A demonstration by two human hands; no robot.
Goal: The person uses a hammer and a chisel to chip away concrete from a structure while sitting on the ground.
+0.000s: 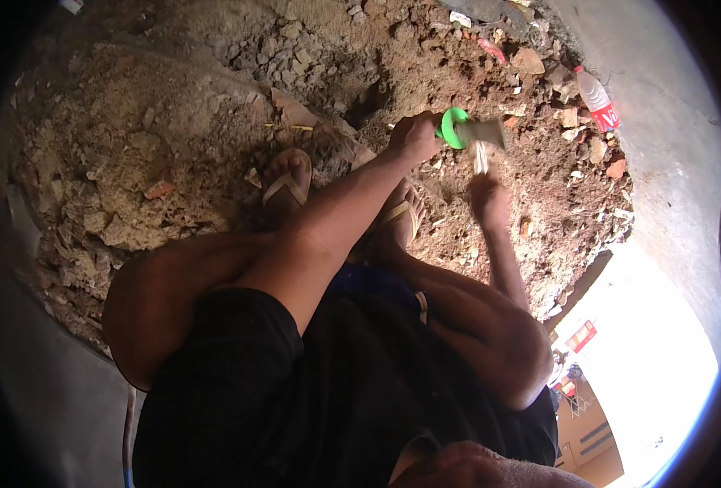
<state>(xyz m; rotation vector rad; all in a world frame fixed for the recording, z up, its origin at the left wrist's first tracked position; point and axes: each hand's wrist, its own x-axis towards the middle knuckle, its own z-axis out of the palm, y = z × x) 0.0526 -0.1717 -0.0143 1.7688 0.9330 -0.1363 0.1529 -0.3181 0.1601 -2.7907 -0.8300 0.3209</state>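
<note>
My left hand (415,137) is closed around a tool with a round green hand guard (455,128), likely a chisel; its shaft and tip are hidden. Lower and to the right, my right hand (488,201) grips the pale handle of a hammer (490,134). The hammer's grey head is blurred and overlaps the right edge of the guard in view; whether they touch, I cannot tell. Both tools are above broken, reddish-brown ground (537,207), in front of my right foot in a flip-flop (404,213).
Rubble (293,58) and brick fragments lie around my feet. A plastic bottle with a red label (598,100) rests at the pit's right edge, beside grey concrete floor (659,122). A thin yellow strip (288,127) lies ahead of my left foot. A cable (128,427) runs at lower left.
</note>
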